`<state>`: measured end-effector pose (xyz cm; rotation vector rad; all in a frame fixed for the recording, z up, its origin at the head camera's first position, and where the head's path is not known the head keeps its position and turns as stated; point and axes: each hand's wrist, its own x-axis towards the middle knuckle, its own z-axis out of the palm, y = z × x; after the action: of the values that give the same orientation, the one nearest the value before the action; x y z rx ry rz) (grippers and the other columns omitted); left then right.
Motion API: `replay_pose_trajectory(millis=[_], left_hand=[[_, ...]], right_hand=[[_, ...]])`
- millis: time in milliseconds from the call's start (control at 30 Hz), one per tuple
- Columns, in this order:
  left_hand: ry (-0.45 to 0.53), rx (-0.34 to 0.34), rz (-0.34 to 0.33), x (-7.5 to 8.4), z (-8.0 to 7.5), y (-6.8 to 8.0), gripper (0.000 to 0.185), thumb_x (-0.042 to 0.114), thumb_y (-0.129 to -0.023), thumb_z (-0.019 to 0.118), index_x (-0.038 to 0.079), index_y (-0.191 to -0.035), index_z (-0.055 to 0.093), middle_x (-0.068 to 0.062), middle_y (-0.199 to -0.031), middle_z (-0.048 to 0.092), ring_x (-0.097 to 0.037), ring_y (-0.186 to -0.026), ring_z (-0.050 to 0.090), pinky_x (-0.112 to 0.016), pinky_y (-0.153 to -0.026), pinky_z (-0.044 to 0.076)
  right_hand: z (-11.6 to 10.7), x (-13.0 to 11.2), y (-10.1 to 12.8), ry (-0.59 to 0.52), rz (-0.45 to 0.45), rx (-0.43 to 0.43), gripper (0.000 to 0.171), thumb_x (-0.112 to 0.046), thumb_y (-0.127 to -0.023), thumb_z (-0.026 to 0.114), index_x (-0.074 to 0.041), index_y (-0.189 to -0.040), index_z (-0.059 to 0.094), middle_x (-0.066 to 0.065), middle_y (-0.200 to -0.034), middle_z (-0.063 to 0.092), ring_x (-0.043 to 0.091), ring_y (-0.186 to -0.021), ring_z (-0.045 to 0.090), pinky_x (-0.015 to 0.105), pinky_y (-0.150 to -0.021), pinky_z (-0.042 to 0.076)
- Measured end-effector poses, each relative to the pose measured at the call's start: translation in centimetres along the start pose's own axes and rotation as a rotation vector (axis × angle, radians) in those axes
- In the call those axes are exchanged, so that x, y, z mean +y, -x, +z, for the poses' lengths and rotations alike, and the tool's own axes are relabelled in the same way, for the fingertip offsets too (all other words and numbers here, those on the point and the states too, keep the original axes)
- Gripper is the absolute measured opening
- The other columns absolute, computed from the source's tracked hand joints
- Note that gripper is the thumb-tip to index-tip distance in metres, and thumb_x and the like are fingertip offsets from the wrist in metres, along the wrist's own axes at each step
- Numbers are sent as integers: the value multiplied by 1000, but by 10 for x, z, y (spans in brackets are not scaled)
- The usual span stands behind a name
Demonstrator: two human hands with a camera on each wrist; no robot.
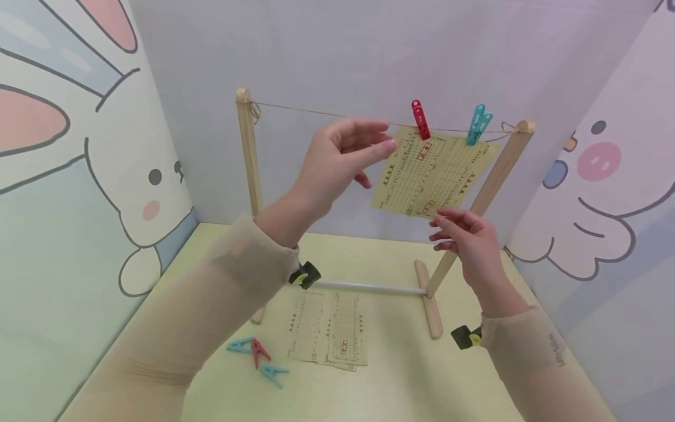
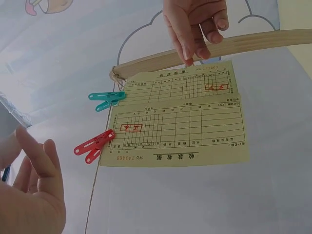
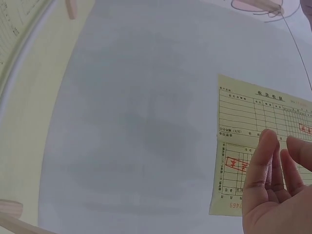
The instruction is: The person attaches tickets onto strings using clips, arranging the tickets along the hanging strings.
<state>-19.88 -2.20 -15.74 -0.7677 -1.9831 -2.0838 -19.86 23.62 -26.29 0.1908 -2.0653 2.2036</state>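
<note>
A yellow printed receipt sheet (image 1: 416,176) hangs from a thin string (image 1: 321,111), held by a red clothespin (image 1: 420,120) and a teal clothespin (image 1: 477,126). My left hand (image 1: 337,155) is raised beside the sheet's upper left corner, fingers loosely bent and holding nothing; the left wrist view shows a gap between it and the paper. At the sheet's lower edge is my right hand (image 1: 468,239), fingertips close to the paper. From the right wrist, its thumb and fingers (image 3: 263,163) stand apart, overlapping the receipt in that view.
Wooden posts (image 1: 248,152) carry the string, joined low down by a pale bar (image 1: 369,287). More receipt sheets (image 1: 345,328) lie on the yellowish table (image 1: 390,381). Left of them are teal clothespins (image 1: 274,374) and a red clothespin (image 1: 258,351). Cartoon-printed panels flank both sides.
</note>
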Motion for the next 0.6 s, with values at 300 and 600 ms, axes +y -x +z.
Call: replay_pose_trajectory(millis=[300,600], left_hand=[[24,26,-48,-10,-7,19,32,8,-91,71,4,-122,66,-11,-114,71,-19,-99,68,-23,-55,53],[43,63,-78,-20,-16,33,30,7,-91,70,1,-120,66,-10,-111,72,-14,-96,69,-22,-53,51]], right_hand=[[-1,13,7,10,33,7,11,-20,-93,71,-17,-103,70,-6,-88,73,10,-72,70,22,-64,58],[0,21,13,8,78,16,10,-21,-93,70,-19,-102,70,-7,-89,73,9,-74,70,22,-66,58]])
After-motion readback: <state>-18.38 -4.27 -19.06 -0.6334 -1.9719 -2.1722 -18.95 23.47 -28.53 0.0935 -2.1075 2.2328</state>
